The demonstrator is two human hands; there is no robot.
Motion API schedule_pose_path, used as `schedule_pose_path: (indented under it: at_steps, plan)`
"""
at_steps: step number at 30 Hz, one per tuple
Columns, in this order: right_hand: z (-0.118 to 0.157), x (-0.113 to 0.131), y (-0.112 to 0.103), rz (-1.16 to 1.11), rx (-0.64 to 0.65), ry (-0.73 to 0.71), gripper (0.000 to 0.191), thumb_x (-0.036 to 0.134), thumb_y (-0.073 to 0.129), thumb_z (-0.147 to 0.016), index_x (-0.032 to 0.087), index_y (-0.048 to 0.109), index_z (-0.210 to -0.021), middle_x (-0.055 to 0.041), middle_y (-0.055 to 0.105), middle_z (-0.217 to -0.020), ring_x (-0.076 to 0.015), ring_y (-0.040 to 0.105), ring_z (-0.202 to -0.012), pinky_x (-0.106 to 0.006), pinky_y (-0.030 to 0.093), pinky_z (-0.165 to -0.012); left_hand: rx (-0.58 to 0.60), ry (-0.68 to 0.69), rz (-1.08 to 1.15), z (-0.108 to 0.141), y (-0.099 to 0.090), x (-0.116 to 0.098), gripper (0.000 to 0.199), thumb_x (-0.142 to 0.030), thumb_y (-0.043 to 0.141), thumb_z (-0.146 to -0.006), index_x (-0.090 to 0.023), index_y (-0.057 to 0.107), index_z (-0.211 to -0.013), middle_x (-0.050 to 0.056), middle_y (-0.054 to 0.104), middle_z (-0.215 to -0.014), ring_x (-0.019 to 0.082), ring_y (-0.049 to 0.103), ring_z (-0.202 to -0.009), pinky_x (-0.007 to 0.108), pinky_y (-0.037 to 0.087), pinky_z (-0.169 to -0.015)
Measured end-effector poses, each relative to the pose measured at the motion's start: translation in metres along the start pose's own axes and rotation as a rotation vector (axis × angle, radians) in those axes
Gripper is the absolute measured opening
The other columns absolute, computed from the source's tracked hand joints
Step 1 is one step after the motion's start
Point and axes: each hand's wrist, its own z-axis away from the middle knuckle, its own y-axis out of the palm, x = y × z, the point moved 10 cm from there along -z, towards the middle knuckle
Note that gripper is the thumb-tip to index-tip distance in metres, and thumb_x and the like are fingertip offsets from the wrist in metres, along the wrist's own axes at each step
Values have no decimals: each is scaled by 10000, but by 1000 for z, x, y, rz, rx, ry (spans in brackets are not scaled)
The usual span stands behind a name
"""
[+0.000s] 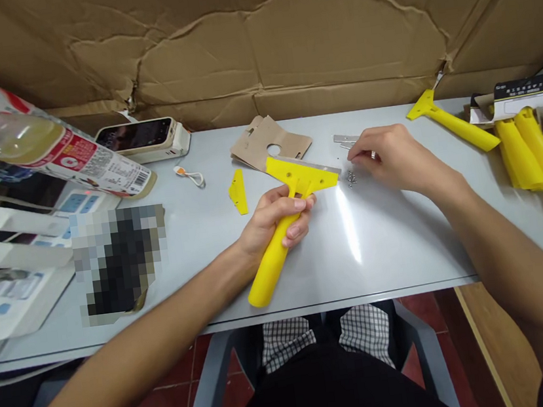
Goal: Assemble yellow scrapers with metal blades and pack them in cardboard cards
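Note:
My left hand [283, 218] is wrapped round the neck of a yellow scraper [271, 256]. A thin metal blade [326, 168] runs along the scraper's head, and two holes show in the yellow face. My right hand [389, 156] is just above the table, its thumb and fingers pinched together; what they hold, if anything, cannot be made out. Just below those fingertips lies a small heap of screws [352, 179]. Loose metal blades [344, 138] lie behind the fingers, partly hidden. To the left, a separate yellow cover plate [237, 192] rests flat on the table.
A folded cardboard piece [256, 140] lies behind the scraper. Another yellow scraper [460, 127] and several yellow handles [517, 153] are at right. At left are a bottle [92, 156], a power strip [15, 294], phones and a short cable [190, 175]. Cardboard [282, 50] walls the back.

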Motion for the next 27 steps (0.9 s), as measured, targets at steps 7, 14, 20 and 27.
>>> schedule_pose_path:
  at_steps: [7, 14, 20, 27]
  plan:
    - [9, 56, -12, -333, -114, -143, 118, 384, 757, -975, 320, 854, -954, -64, 754, -1175, -291, 694, -1124, -477, 540, -1019, 22, -38, 33, -1, -1, 8, 208, -308, 794, -731, -182, 639, -789, -63, 504, -458, 39, 309, -309, 191, 225, -324]
    - [13, 72, 5, -328, -82, -248, 96, 301, 755, -989, 295, 840, -945, -61, 740, -1205, -269, 689, -1165, -484, 511, -1077, 63, -31, 62, -1, -1, 12, 188, -292, 799, -778, -168, 665, -823, -59, 515, -450, 40, 334, -304, 164, 277, -328]
    - [14, 69, 3, -326, -130, -297, 77, 279, 760, -968, 252, 820, -930, -68, 752, -1174, -266, 712, -1112, -483, 541, -1028, 128, -3, 77, -5, 1, 12, 229, -315, 820, -762, -157, 663, -816, -56, 521, -438, 46, 328, -279, 162, 295, -311]
    - [9, 52, 17, -603, -57, -38, 221, 367, 877, -865, 219, 742, -957, -60, 769, -1058, -239, 716, -989, -389, 579, -808, 150, 4, 56, -3, 3, 11, 209, -289, 821, -770, -154, 665, -804, -46, 532, -442, 54, 358, -285, 160, 314, -316]
